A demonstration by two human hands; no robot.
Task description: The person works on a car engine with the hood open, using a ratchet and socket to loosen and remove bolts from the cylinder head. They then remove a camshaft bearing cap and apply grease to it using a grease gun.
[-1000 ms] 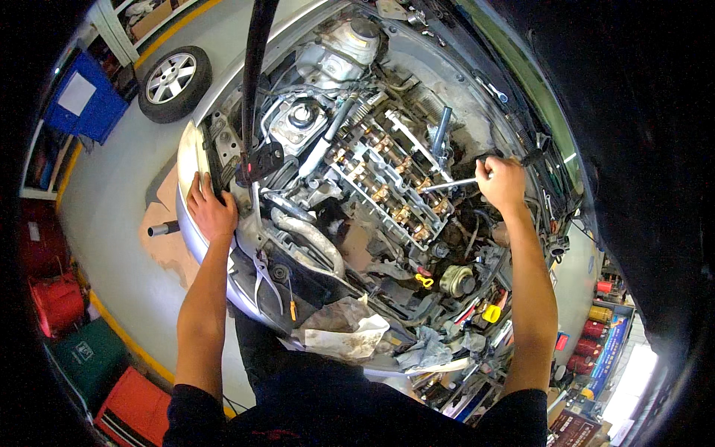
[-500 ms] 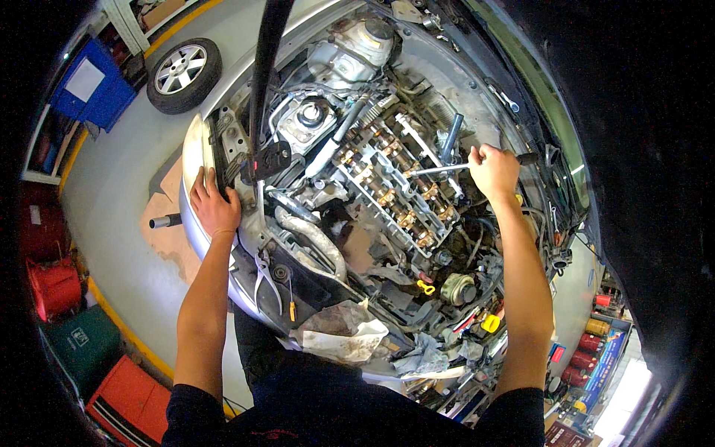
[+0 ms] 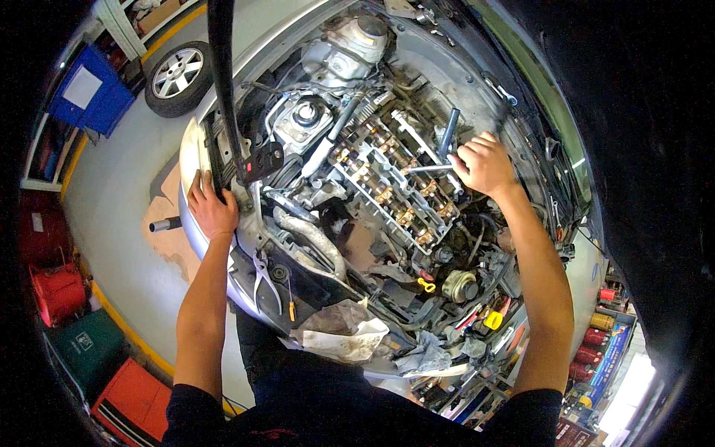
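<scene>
My left hand [image 3: 213,206] lies flat with its fingers stretched over the headlight [image 3: 191,155] at the car's front edge. My right hand [image 3: 484,164] is closed around a slim metal bar [image 3: 428,169], whose bare shaft points left onto the engine. Its dark handle end is smeared beyond the hand. The shaft's tip meets the opened cylinder head [image 3: 387,195], where rows of camshaft lobes show between pale rails; whether it sits on a bolt I cannot tell. Just left of my right hand, a blue-grey tube [image 3: 450,132] stands up from the engine bay.
A black hood prop [image 3: 223,82] rises at the left. Pliers [image 3: 264,283] and an orange-handled screwdriver [image 3: 291,302] lie near the front edge, beside a stained paper [image 3: 346,335] and a grey rag [image 3: 424,354]. A wheel [image 3: 179,78] lies on the floor.
My right hand has moved slightly left and away from me, and the bar's handle end has swung to the far side. My left hand stays on the headlight.
</scene>
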